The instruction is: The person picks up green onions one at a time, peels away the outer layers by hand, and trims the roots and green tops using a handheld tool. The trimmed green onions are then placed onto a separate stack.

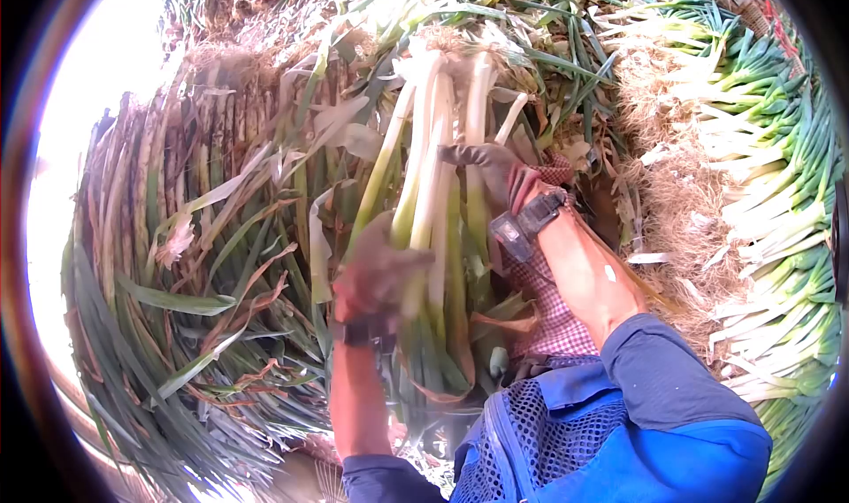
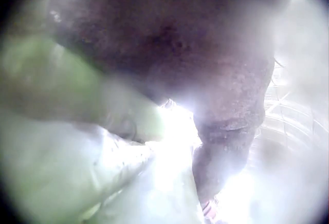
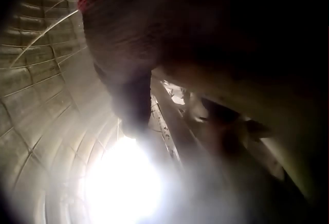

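Observation:
Several green onions with thick white stems (image 1: 432, 158) lie in the middle of the head view, roots at the top and green leaves toward the person. The gloved left hand (image 1: 380, 268), blurred, is at the left side of these stalks, over their green part; its grip is unclear. Higher up, the gloved right hand (image 1: 495, 171) reaches across the white stems with a finger extended over them. In the left wrist view the dark glove (image 2: 175, 44) is close against pale green stalks (image 2: 56, 167). The right wrist view shows the glove (image 3: 128, 54) beside dim stalks.
A large heap of untrimmed onions (image 1: 195, 167) with long dark leaves fills the left. Cleaned onions (image 1: 752, 149) are stacked along the right, roots inward. Loose leaves and peelings (image 1: 566, 34) lie at the top. A checked cloth (image 1: 553, 313) is beneath the right forearm.

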